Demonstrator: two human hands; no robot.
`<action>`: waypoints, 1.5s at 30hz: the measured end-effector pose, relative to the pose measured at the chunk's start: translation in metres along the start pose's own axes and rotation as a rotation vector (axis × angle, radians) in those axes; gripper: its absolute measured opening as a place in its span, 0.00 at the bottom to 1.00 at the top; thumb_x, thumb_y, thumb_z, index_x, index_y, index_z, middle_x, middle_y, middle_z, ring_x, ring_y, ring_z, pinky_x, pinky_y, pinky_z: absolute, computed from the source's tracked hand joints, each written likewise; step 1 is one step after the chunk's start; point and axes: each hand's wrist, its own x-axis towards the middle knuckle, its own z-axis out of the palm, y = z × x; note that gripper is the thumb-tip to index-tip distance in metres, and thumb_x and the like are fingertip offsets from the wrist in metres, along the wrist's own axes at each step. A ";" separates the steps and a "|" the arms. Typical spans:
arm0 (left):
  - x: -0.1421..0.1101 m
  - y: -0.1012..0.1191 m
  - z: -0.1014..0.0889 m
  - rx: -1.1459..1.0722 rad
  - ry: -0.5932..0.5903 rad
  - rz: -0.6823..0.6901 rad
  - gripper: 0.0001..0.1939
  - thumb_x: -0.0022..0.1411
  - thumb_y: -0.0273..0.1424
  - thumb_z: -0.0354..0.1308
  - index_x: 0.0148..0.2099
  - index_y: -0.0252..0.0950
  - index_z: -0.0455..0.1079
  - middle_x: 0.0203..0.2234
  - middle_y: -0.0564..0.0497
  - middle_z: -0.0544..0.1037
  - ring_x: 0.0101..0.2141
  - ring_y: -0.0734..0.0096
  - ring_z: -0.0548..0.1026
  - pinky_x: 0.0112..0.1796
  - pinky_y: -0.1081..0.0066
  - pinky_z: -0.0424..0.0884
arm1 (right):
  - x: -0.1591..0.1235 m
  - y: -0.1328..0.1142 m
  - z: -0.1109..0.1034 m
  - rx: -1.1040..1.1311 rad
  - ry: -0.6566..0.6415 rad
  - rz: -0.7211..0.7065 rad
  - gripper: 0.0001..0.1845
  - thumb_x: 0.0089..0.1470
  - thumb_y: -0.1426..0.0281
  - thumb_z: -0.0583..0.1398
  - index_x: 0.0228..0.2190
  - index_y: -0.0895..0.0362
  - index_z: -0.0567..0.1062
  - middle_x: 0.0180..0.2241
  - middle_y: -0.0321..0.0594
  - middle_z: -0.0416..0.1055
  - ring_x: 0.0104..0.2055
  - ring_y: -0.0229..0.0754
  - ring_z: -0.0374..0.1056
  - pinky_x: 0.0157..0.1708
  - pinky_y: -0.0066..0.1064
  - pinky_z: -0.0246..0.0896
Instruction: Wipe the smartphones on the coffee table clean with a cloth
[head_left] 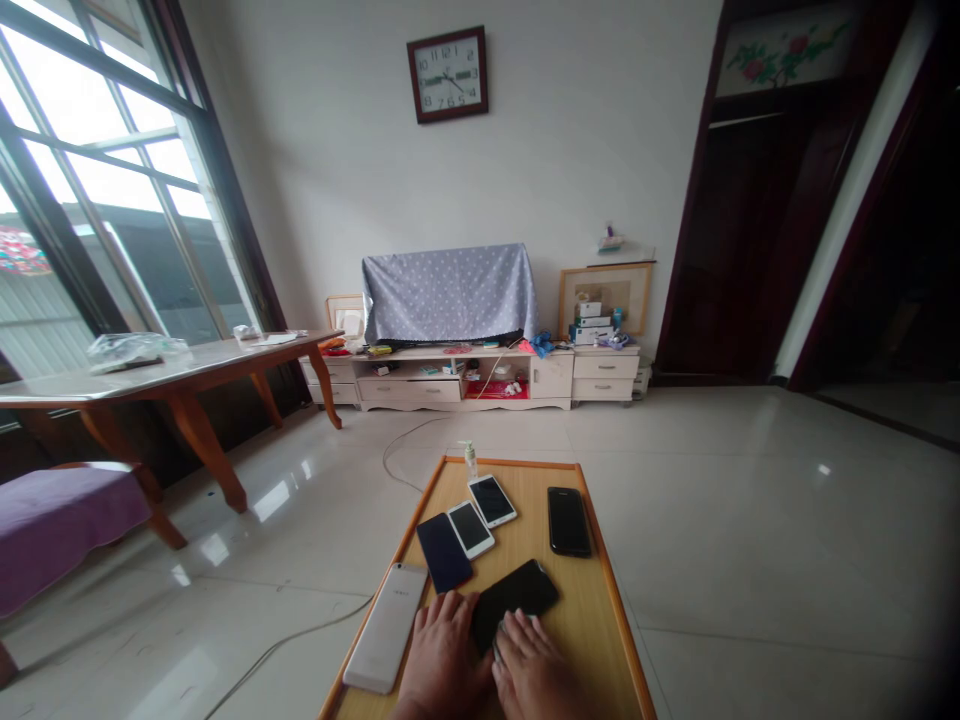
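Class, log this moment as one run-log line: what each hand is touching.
left hand: against black smartphone | right hand: on same smartphone

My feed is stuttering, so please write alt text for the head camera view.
The left hand and right hand rest against a black smartphone on a low wooden table, with five more phones laid out around it and a pump bottle at the far edge. Beyond stands a white TV cabinet beneath a wall clock.

A clock (pixel 448 74) hangs over a low cabinet (pixel 409 390) (a dotted cloth (pixel 448 295) drapes something there), with a bright window (pixel 97 170) left and a glossy tile floor (pixel 750 520) below.
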 end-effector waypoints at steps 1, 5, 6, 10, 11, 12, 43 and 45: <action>0.000 0.000 0.000 0.000 0.003 0.002 0.33 0.55 0.45 0.56 0.63 0.43 0.68 0.56 0.45 0.74 0.58 0.52 0.68 0.59 0.56 0.59 | 0.001 0.004 -0.005 -0.011 0.016 0.017 0.26 0.66 0.62 0.52 0.60 0.59 0.72 0.64 0.49 0.64 0.67 0.55 0.58 0.68 0.48 0.53; -0.001 0.002 0.000 0.003 0.004 -0.001 0.36 0.52 0.44 0.58 0.64 0.42 0.67 0.57 0.45 0.74 0.59 0.52 0.67 0.60 0.57 0.57 | 0.008 0.024 -0.029 -0.094 0.108 0.147 0.27 0.68 0.62 0.48 0.60 0.61 0.72 0.64 0.52 0.63 0.68 0.56 0.56 0.68 0.51 0.50; -0.001 0.002 0.000 0.004 0.003 -0.006 0.36 0.52 0.44 0.58 0.64 0.42 0.67 0.57 0.45 0.74 0.59 0.52 0.66 0.60 0.57 0.57 | 0.010 0.025 -0.032 -0.112 0.121 0.170 0.28 0.68 0.61 0.48 0.60 0.62 0.72 0.64 0.53 0.63 0.68 0.57 0.56 0.68 0.52 0.50; 0.003 -0.004 0.005 0.016 -0.027 -0.026 0.35 0.53 0.46 0.57 0.64 0.45 0.67 0.57 0.47 0.73 0.59 0.53 0.66 0.60 0.58 0.57 | 0.016 0.007 -0.017 -0.117 0.085 0.121 0.27 0.68 0.61 0.48 0.59 0.62 0.72 0.64 0.52 0.63 0.68 0.56 0.57 0.67 0.50 0.52; 0.004 -0.007 0.007 0.020 -0.048 -0.028 0.36 0.53 0.46 0.57 0.64 0.45 0.67 0.58 0.48 0.73 0.59 0.54 0.66 0.59 0.58 0.57 | 0.017 0.000 -0.009 -0.100 0.049 0.076 0.27 0.68 0.61 0.49 0.59 0.61 0.73 0.63 0.51 0.64 0.67 0.56 0.58 0.67 0.48 0.54; 0.005 -0.009 0.008 0.023 -0.072 -0.029 0.36 0.53 0.45 0.57 0.65 0.46 0.66 0.58 0.48 0.72 0.59 0.54 0.66 0.59 0.59 0.57 | 0.018 -0.005 -0.001 -0.083 0.011 0.032 0.26 0.67 0.60 0.51 0.58 0.60 0.74 0.63 0.51 0.65 0.67 0.56 0.59 0.66 0.47 0.55; 0.010 -0.017 0.012 0.001 -0.084 -0.031 0.32 0.56 0.46 0.54 0.64 0.49 0.66 0.55 0.49 0.74 0.56 0.55 0.68 0.56 0.59 0.60 | 0.049 -0.008 0.013 -0.005 0.046 0.017 0.27 0.65 0.63 0.52 0.62 0.59 0.69 0.65 0.47 0.61 0.69 0.53 0.55 0.68 0.47 0.50; 0.011 -0.015 0.012 0.004 -0.088 -0.033 0.32 0.57 0.45 0.53 0.64 0.49 0.66 0.56 0.49 0.74 0.56 0.55 0.68 0.56 0.59 0.60 | 0.050 -0.010 0.013 0.030 0.033 -0.025 0.26 0.66 0.64 0.52 0.62 0.56 0.69 0.65 0.45 0.61 0.69 0.51 0.55 0.69 0.47 0.47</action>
